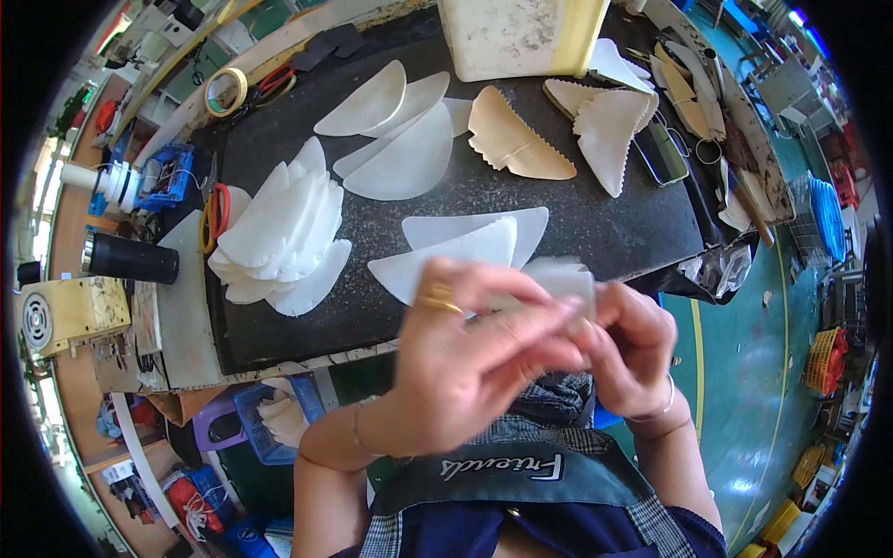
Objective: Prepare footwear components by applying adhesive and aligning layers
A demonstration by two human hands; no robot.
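Note:
Both my hands are raised in front of my apron, over the near edge of the dark work table. A small, thin, milky-white sheet piece [569, 279] is pinched between them, blurred by motion. My left hand [465, 349], wearing a gold ring, closes thumb and fingers on its lower edge. My right hand [634, 344] has its fingers curled on the piece's right side; part of the grip is hidden. Just beyond my hands, two white curved pieces [446, 256] overlap on the table. Farther left rises a fanned pile of similar white pieces [284, 228].
Half-moon white sheets [400, 153] and tan pieces with jagged edges [521, 139] lie farther back, before a white block-like container [516, 42]. A phone [662, 153] rests at right. Red-handled scissors [216, 216], a tape roll [226, 92] and a black cylinder [132, 259] are at left.

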